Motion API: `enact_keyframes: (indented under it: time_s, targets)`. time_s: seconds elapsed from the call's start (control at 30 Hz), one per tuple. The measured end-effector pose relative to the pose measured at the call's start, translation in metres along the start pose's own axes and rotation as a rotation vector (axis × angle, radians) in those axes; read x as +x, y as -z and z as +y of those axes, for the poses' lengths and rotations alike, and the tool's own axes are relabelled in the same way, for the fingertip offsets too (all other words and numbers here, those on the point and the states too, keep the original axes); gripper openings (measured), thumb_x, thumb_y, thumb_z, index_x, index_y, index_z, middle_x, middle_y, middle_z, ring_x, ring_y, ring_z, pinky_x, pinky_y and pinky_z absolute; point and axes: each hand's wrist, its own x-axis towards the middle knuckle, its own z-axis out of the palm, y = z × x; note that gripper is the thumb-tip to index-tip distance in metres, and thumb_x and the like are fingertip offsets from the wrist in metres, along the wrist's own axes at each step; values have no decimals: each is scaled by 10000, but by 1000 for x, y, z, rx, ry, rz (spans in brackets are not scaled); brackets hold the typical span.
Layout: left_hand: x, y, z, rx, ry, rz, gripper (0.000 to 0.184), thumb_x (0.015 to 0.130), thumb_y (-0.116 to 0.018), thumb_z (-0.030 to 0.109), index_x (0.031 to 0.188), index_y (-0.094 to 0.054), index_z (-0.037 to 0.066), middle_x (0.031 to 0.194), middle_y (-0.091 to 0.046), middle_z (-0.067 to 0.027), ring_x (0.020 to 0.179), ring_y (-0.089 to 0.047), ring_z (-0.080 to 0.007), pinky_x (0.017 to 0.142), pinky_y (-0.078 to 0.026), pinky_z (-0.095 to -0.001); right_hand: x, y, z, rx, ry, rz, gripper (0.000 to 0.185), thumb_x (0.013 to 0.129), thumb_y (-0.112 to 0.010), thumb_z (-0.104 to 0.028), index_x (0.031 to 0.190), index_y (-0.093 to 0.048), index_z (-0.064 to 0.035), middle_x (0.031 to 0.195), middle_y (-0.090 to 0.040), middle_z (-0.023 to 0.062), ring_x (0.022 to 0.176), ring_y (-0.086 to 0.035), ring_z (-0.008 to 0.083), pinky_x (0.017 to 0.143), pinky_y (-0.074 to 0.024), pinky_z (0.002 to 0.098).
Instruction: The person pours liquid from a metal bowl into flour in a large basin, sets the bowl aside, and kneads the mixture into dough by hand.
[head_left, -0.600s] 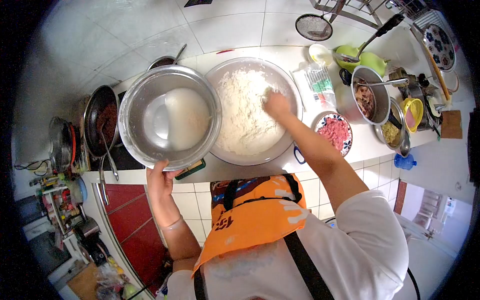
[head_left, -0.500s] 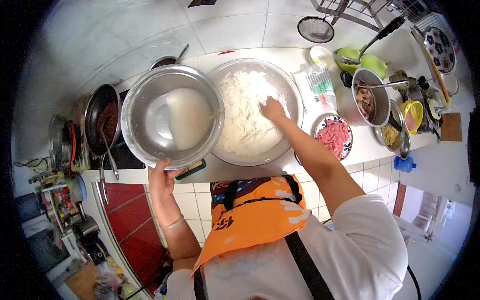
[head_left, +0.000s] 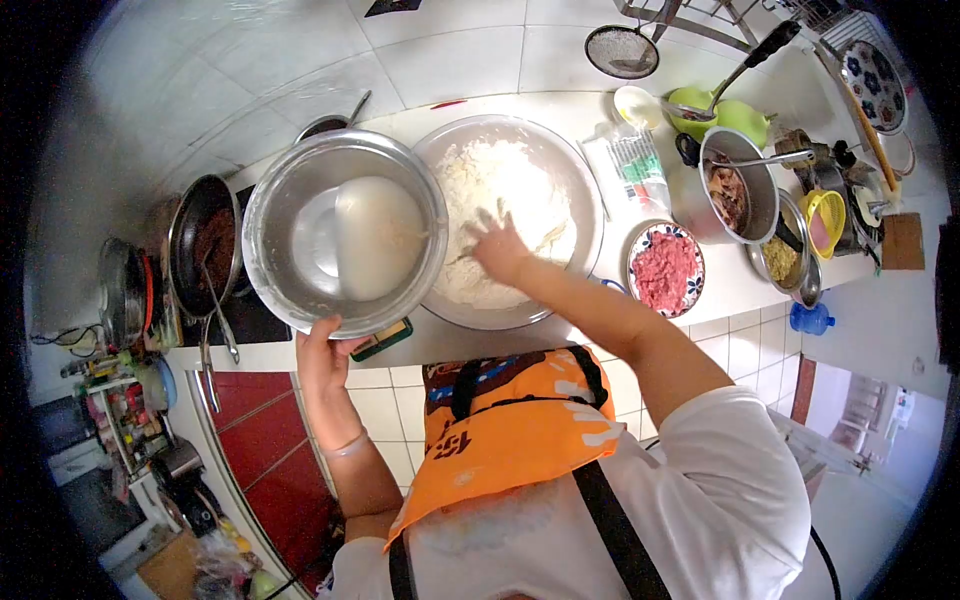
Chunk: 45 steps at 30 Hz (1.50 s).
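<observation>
My left hand [head_left: 322,362] grips the near rim of a metal bowl [head_left: 270,240], which is tilted and holds cloudy whitish liquid [head_left: 378,240]. This bowl overlaps the left edge of a wide metal basin [head_left: 585,215] on the counter. White flour [head_left: 500,180], partly clumped, fills much of the basin. My right hand [head_left: 498,248] is over the flour near the basin's middle, with its fingers spread and flour on the fingertips. Nothing is held in it.
A plate of pink minced meat [head_left: 665,268], a pot with meat pieces [head_left: 715,215] and a plastic packet [head_left: 638,170] stand right of the basin. On the left, a dark pan [head_left: 183,235] holds brown food. A strainer [head_left: 622,52] hangs above.
My right hand has moved left across the flour, and its fingers have gone from bunched to spread. My left hand keeps its grip on the tilted bowl, nearly unmoved.
</observation>
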Motion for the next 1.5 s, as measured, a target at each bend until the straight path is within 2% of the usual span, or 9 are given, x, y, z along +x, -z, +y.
enact_keyframes:
  time_s: [0.1, 0.23, 0.47, 0.67, 0.83, 1.03, 1.13, 1.23, 1.5]
  targets:
    - [-1, 2, -1, -5, 9, 29, 491, 730, -474, -8, 1190, -321, -85, 1071, -497, -215, 831, -605, -321, 592, -590, -366, -8, 13, 46, -63, -96, -77, 298, 849, -453, -237, 1116, -585, -234, 1380, -311, 42, 1304, -194, 313, 1012, -125, 608]
    - [-6, -1, 0, -13, 27, 7, 478, 734, -469, -11, 1181, -321, -97, 1070, -494, -225, 827, -609, -309, 596, -592, -348, -7, 22, 79, 45, -310, 42, 399, 813, -509, -226, 1211, -502, -203, 1388, -272, 109, 1279, -225, 355, 963, -305, 537]
    - [-9, -4, 2, -11, -10, 11, 486, 736, -465, -4, 1180, -304, -119, 1052, -499, -246, 822, -612, -323, 587, -595, -350, 2, 22, 14, 248, -420, -66, 479, 768, -564, -339, 1221, -477, -212, 1372, -297, 104, 1239, -275, 376, 903, -338, 571]
    - [-7, -2, 1, 6, -6, -13, 496, 733, -464, -5, 1184, -295, -124, 1053, -495, -253, 818, -612, -324, 575, -595, -344, 0, 13, -26, 65, 110, -35, 307, 824, -480, -242, 1107, -587, -194, 1364, -322, 93, 1258, -269, 353, 981, -234, 570]
    - [-13, -12, 3, -9, -20, 14, 491, 737, -462, -10, 1188, -300, -114, 1057, -496, -245, 819, -610, -321, 581, -594, -345, 6, 7, 16, -101, 195, -121, 288, 854, -450, -230, 1102, -594, -224, 1385, -300, 34, 1291, -237, 279, 1004, -207, 563]
    - [-12, -10, -8, 47, -10, -12, 471, 745, -459, -13, 1184, -314, -104, 1072, -498, -224, 828, -606, -319, 631, -586, -375, -5, 27, 70, -101, -50, -37, 297, 856, -437, -189, 1112, -587, -212, 1367, -320, 72, 1274, -262, 298, 1012, -220, 539]
    - [-18, -21, -12, 91, -16, -11, 456, 751, -457, -12, 1177, -323, -105, 1067, -507, -212, 828, -607, -309, 631, -581, -378, -16, 39, 83, -16, -214, 69, 297, 841, -444, -146, 1100, -587, -176, 1299, -377, 152, 1124, -447, 302, 938, -373, 424]
    - [-18, -25, -17, 136, -25, -16, 435, 755, -458, -9, 1164, -342, -103, 1041, -524, -200, 824, -608, -293, 606, -575, -365, -26, 43, 90, 115, -299, 66, 304, 809, -463, -91, 1077, -593, -149, 1260, -403, 183, 1087, -477, 305, 904, -407, 380]
    - [-20, -25, -28, 276, -37, 15, 382, 758, -452, -20, 1125, -385, -99, 999, -544, -185, 789, -615, -268, 566, -569, -337, -58, 47, 85, 264, -441, 75, 266, 757, -498, -67, 1003, -578, -5, 1110, -503, 221, 917, -574, 340, 815, -459, 403]
